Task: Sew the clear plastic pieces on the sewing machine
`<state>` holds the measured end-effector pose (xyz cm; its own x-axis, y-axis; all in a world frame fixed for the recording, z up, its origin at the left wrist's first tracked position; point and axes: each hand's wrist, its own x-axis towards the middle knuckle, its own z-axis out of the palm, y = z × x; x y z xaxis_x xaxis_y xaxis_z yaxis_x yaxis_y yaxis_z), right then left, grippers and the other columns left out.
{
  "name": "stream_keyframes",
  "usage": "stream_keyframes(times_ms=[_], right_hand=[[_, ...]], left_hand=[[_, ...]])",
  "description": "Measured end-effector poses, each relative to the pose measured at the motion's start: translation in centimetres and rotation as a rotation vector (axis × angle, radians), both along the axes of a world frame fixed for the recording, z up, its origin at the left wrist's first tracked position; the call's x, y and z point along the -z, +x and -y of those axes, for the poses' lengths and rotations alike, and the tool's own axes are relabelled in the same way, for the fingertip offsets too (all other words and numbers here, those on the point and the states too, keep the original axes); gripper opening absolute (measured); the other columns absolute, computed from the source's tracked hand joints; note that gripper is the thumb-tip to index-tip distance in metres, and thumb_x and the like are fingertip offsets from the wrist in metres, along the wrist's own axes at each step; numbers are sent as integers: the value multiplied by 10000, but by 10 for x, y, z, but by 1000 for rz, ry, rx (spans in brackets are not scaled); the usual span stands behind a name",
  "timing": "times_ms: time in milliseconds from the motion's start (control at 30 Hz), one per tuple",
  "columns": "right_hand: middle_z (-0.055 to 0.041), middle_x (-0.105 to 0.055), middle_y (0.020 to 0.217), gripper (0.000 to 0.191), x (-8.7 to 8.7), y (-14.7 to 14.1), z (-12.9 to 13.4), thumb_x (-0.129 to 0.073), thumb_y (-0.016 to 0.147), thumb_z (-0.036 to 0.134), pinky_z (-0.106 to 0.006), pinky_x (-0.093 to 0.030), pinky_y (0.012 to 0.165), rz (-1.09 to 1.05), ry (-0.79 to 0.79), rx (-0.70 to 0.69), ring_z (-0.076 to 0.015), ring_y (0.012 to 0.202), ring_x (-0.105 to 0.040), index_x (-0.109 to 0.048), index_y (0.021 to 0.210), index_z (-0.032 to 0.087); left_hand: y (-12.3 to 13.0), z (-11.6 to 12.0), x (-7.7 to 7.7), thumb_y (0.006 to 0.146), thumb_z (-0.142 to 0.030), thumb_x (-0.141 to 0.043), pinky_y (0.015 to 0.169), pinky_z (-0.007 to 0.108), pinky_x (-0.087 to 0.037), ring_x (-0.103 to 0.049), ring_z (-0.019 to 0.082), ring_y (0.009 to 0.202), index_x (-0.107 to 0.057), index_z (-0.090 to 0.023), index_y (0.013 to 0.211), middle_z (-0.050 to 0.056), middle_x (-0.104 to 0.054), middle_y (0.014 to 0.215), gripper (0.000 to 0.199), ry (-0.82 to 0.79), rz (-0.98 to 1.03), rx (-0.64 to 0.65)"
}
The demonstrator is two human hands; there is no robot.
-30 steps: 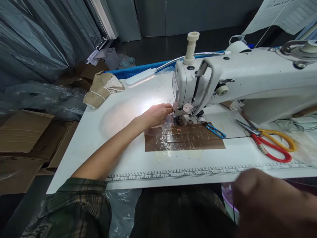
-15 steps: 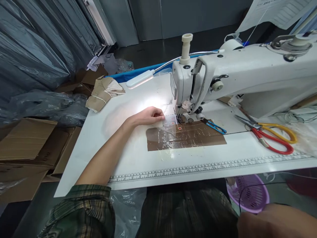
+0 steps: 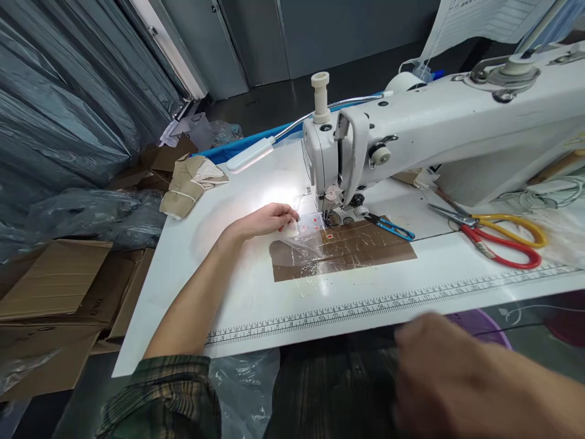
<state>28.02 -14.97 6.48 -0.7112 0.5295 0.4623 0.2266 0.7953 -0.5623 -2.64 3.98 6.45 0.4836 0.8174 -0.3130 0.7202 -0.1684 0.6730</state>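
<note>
My left hand (image 3: 269, 221) lies on the white table just left of the needle area, fingertips pinched on a thin, see-through white piece of fabric (image 3: 305, 245). That sheer piece drapes over the left part of a shiny brown sheet (image 3: 365, 247) taped to the table. Beside it stands the white sewing machine (image 3: 320, 158), its presser foot close to the fingertips. My right hand (image 3: 439, 372) hangs blurred in front of the table edge, at the lower right; motion smears its fingers, and whether it holds anything is hidden.
Blue thread snips (image 3: 390, 227) rest on the brown sheet. Scissors with red and yellow handles (image 3: 503, 238) lie at right. A bundle of tan fabric (image 3: 185, 189) sits back left, near the lamp (image 3: 250, 155). Cardboard boxes (image 3: 55, 280) stand left; a purple basket (image 3: 484, 326) is below.
My right hand has risen from the lower right corner toward the table's front edge. My left hand stays by the needle with the sheer fabric. The whole view has shifted slightly.
</note>
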Motion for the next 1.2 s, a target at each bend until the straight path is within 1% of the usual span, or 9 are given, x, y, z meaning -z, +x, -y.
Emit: stream_keyframes(times_ms=[33,100,233,433,600,800,933,1033,1200], right_hand=[[19,-659,633,47,-1,-2,-16,-607,879,354,-289,-503,505,-2,-29,-11,-151,520,-615,-632,882,314],[-3,-705,755,102,8,3,-52,-559,917,248,-297,-495,526,6,-14,201,-166,598,-644,-623,979,296],[-104,-704,994,239,46,28,-107,-514,918,333,-402,-530,659,163,83,563,-278,841,-670,-667,1082,251],[-155,-646,1068,366,76,38,-128,-487,921,416,-504,-533,763,282,82,754,-359,966,-623,-662,1173,217],[-164,-640,976,372,86,36,-133,-420,968,437,-505,-529,763,290,112,745,-351,937,-611,-706,992,200],[-165,-647,999,332,77,29,-126,-405,979,422,-516,-535,811,123,22,758,-335,949,-630,-623,822,226],[-75,-690,820,266,70,12,-111,-483,964,485,-425,-569,701,-41,-430,581,-254,761,-678,-530,833,258],[-13,-686,706,232,67,-6,-106,-496,963,488,-351,-523,567,-39,-703,422,-197,569,-635,-466,938,258],[-63,-703,834,195,59,-38,-115,-491,933,407,-352,-464,614,54,-429,578,-217,661,-629,-501,1016,231]], left_hand=[[2,1,-2,887,-399,-513,696,305,-466,-588,178,774,-690,-172,1074,69,-671,947,343,52,-49,18],[9,4,-6,830,-342,-562,708,318,-476,-609,203,819,-694,-191,1105,67,-687,991,340,178,-179,63],[28,9,-5,788,-309,-595,820,386,-497,-616,271,946,-714,-180,1064,79,-689,970,327,465,-336,171],[42,6,13,933,-311,-495,770,332,-505,-630,213,900,-666,-152,1133,107,-654,1090,308,452,-227,253],[37,2,20,923,-367,-549,688,319,-483,-603,200,781,-669,-171,925,68,-623,875,230,434,-242,213],[30,17,20,899,-330,-527,739,321,-498,-617,186,867,-583,-179,848,70,-651,974,169,429,19,208],[26,28,26,912,-348,-556,619,276,-458,-596,132,683,-532,-189,819,22,-661,778,186,234,138,54],[24,29,34,892,-362,-611,632,270,-497,-641,134,708,-514,-196,971,21,-681,808,209,56,347,-35],[25,28,42,855,-344,-678,714,301,-551,-690,153,815,-467,-201,1168,59,-723,930,404,-116,495,-108]])
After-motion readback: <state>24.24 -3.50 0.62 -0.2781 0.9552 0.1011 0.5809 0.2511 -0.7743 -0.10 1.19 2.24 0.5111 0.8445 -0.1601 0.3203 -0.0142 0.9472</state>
